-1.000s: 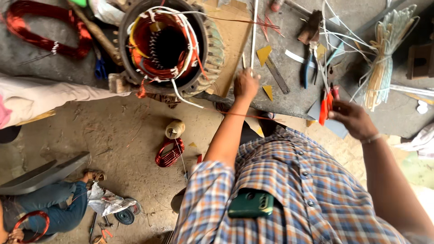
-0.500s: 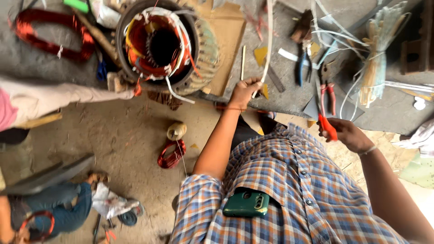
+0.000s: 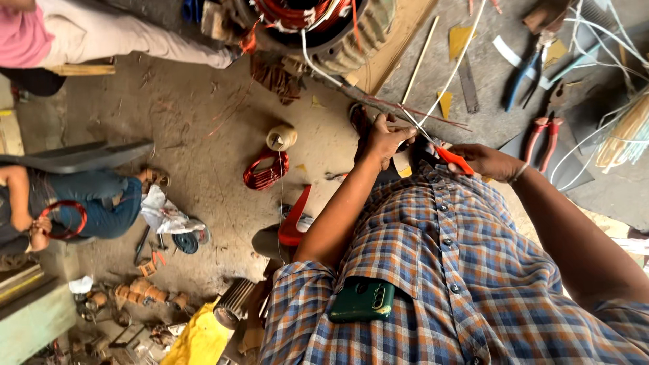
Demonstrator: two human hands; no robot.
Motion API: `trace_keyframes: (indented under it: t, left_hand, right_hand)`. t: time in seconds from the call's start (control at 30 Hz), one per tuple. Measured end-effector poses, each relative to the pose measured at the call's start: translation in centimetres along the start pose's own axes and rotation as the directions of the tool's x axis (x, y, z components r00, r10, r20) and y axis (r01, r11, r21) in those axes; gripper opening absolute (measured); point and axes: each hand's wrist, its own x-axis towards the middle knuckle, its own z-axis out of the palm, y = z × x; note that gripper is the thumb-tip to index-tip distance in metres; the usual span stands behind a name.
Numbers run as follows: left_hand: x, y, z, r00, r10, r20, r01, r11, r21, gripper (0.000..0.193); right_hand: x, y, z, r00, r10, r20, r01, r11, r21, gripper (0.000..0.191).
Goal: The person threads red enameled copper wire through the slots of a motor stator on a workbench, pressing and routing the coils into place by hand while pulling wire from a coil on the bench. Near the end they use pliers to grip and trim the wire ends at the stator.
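Note:
My left hand [image 3: 384, 138] pinches a thin white sleeve or wire [image 3: 451, 74] that runs up and right across the workbench. Just to its right, my right hand [image 3: 485, 161] grips a red-handled cutter [image 3: 453, 159]. The cutter's tip meets the white strand beside my left fingers. Both hands are close to my chest, above my checked shirt [image 3: 460, 284]. A green phone [image 3: 363, 301] sits in the shirt pocket. A motor stator [image 3: 324, 30] with copper windings and loose white leads lies at the top of the bench.
Blue-handled pliers [image 3: 524, 74], red-handled pliers [image 3: 541, 132], yellow paper wedges and white wires lie on the bench. A thread spool [image 3: 280, 137] and a red wire coil [image 3: 266, 169] are on the floor. A seated person holds a red coil [image 3: 64, 220] at left; another person's leg [image 3: 135, 40] is top left.
Both hands drew back from the bench toward my chest. My right hand brought the red cutter over to the white strand at my left hand. The view tilted down.

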Motion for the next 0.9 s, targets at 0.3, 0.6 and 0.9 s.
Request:
trace_keyframes:
  t: [0.3,0.6,0.9]
  left_hand:
    - [-0.4,0.6,-0.1,1.0,0.011,-0.015,-0.011,1.0,0.017,0.046]
    - [-0.6,1.4,1.3,0.999,0.034,-0.026,-0.028,0.979,0.204,0.049]
    - [-0.9,1.9,1.2,0.985,0.061,0.161,-0.09,0.979,0.185,0.03]
  right_hand:
    - [0.5,0.0,0.3,1.0,-0.018,0.016,0.017,0.996,0.084,0.097]
    - [0.0,1.1,-0.4,1.0,0.014,-0.017,-0.013,0.997,0.071,0.099]
    - [-2.8,1.8,-2.2,0.995,-0.058,-0.081,0.067,0.991,0.118,0.051]
